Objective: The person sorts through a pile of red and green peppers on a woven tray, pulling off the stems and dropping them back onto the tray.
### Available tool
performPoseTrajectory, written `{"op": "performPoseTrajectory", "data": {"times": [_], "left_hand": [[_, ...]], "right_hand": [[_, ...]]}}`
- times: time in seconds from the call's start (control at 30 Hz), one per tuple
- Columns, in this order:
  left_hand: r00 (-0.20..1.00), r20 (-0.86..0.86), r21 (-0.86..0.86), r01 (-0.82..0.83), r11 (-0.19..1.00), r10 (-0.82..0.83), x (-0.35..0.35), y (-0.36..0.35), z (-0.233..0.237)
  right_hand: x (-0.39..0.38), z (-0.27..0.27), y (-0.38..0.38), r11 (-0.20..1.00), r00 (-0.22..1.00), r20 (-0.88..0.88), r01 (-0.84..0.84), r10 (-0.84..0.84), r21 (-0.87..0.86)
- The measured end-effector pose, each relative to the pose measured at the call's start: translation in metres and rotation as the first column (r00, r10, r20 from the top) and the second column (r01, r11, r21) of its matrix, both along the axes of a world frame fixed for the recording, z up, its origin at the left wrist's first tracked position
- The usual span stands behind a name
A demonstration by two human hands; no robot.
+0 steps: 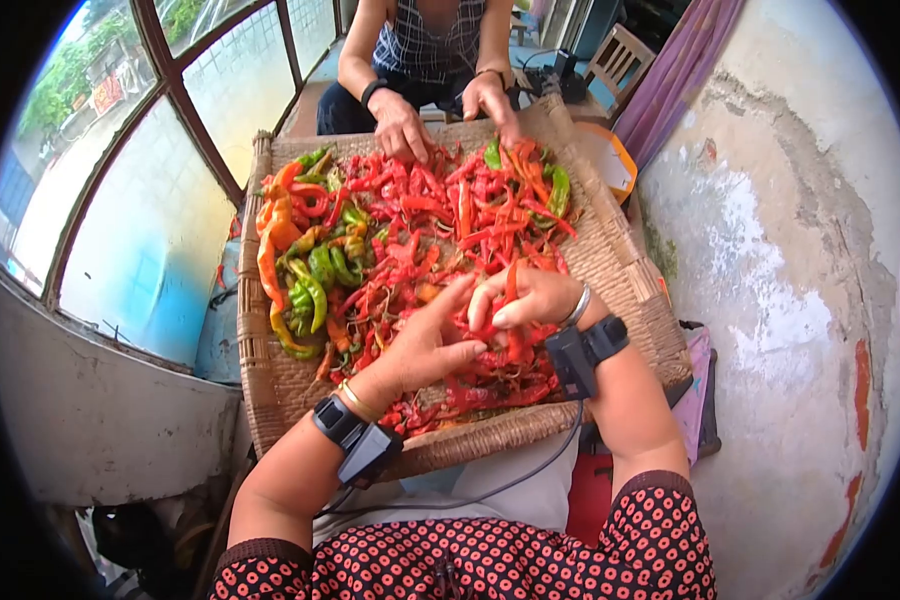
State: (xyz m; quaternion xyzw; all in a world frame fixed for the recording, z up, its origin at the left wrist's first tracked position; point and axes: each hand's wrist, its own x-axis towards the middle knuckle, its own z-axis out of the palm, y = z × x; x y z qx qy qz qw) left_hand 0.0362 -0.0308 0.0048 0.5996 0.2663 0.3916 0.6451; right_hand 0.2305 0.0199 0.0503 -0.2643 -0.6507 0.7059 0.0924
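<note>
A woven tray (620, 255) is spread with red chili peppers (420, 205). My right hand (538, 298) curls its fingers round a red chili pepper (511, 284), whose narrow end sticks up past the knuckles. Close on its left, my left hand (420, 345) hovers low above the heap with thumb and fingers apart. Red peppers lie right below both hands, and some of my left fingertips are hard to make out against them. Green chili peppers (315, 280) and orange ones (278, 225) are grouped along the tray's left side.
Across the tray, another person's hands (402, 128) reach into the far peppers. A cable (470, 500) runs between my wrist devices. Windows (135, 220) stand to the left, a worn wall (770, 290) to the right. A wooden chair (620, 60) is behind.
</note>
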Motion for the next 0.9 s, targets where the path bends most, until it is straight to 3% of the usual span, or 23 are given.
{"op": "performPoseTrajectory", "data": {"times": [0.03, 0.07, 0.1, 0.13, 0.23, 0.3, 0.4, 0.47, 0.53, 0.57, 0.6, 0.67, 0.7, 0.73, 0.77, 0.8, 0.87, 0.9], "left_hand": [[0.999, 0.020, -0.085, 0.041, 0.995, -0.039, 0.000, -0.002, 0.004], [0.996, 0.043, -0.169, 0.083, 0.982, -0.077, 0.000, -0.004, 0.011], [0.995, 0.027, -0.113, 0.103, 0.988, -0.101, 0.000, -0.002, 0.010], [0.994, 0.007, -0.175, 0.107, 0.979, -0.107, -0.001, -0.004, 0.010], [0.991, -0.127, -0.203, 0.020, 0.979, -0.047, 0.001, -0.005, 0.011], [0.945, -0.316, -0.147, -0.137, 0.980, 0.085, 0.000, -0.001, 0.001], [0.962, -0.211, -0.275, -0.226, 0.934, 0.171, -0.001, 0.000, 0.001], [0.963, -0.191, -0.239, -0.234, 0.942, 0.190, -0.002, 0.003, -0.008], [0.960, -0.218, -0.263, -0.230, 0.937, 0.174, -0.005, 0.004, -0.012], [0.955, -0.240, -0.247, -0.231, 0.941, 0.172, -0.005, 0.004, -0.013], [0.955, -0.239, -0.245, -0.234, 0.941, 0.175, -0.005, 0.004, -0.012], [0.965, -0.216, -0.292, -0.212, 0.933, 0.151, -0.005, 0.003, -0.011], [0.964, -0.216, -0.292, -0.214, 0.932, 0.153, -0.004, 0.002, -0.010], [0.968, -0.196, -0.289, -0.212, 0.934, 0.159, -0.003, 0.001, -0.009], [0.970, -0.176, -0.285, -0.211, 0.935, 0.165, -0.003, 0.001, -0.008], [0.970, -0.175, -0.282, -0.213, 0.936, 0.168, -0.003, 0.001, -0.007], [0.974, -0.182, -0.261, -0.178, 0.949, 0.133, -0.004, 0.000, -0.005], [0.981, -0.154, -0.260, -0.159, 0.953, 0.121, -0.005, -0.001, -0.001]], "right_hand": [[-0.002, 0.003, -0.004, 0.996, 0.999, 0.001, 0.054, -0.054, -0.074], [-0.001, 0.000, 0.000, 0.998, 0.999, -0.005, 0.039, -0.039, -0.041], [-0.001, -0.006, 0.003, 0.999, 0.999, -0.033, 0.037, -0.037, 0.021], [-0.001, -0.010, 0.005, 0.996, 0.998, -0.062, 0.037, -0.032, 0.080], [0.001, -0.007, 0.003, 0.997, 0.996, 0.048, 0.079, -0.078, -0.022], [0.003, -0.001, 0.005, 0.993, 0.989, 0.092, 0.120, -0.117, -0.022], [0.013, 0.013, 0.008, 0.969, 0.957, 0.162, 0.246, -0.239, -0.019], [0.027, 0.016, 0.013, 0.908, 0.867, 0.281, 0.418, -0.412, 0.039], [0.040, -0.001, 0.026, 0.821, 0.813, 0.136, 0.542, -0.566, 0.177], [0.043, -0.007, 0.029, 0.710, 0.723, -0.033, 0.686, -0.691, 0.159], [0.039, -0.006, 0.031, 0.712, 0.724, -0.034, 0.684, -0.689, 0.161], [0.027, -0.007, 0.032, 0.283, 0.245, -0.322, 0.956, -0.914, -0.076], [0.032, -0.009, 0.033, 0.335, 0.343, -0.221, 0.939, -0.913, 0.073], [0.031, -0.014, 0.033, 0.337, 0.345, -0.221, 0.939, -0.912, 0.073], [0.028, -0.020, 0.032, 0.479, 0.516, -0.027, 0.813, -0.856, 0.331], [0.023, -0.022, 0.030, 0.609, 0.607, 0.203, 0.594, -0.768, 0.526], [0.006, -0.014, 0.016, 0.825, 0.875, 0.134, 0.374, -0.465, 0.424], [-0.002, -0.016, 0.012, 0.873, 0.915, 0.097, 0.336, -0.391, 0.355]]}}
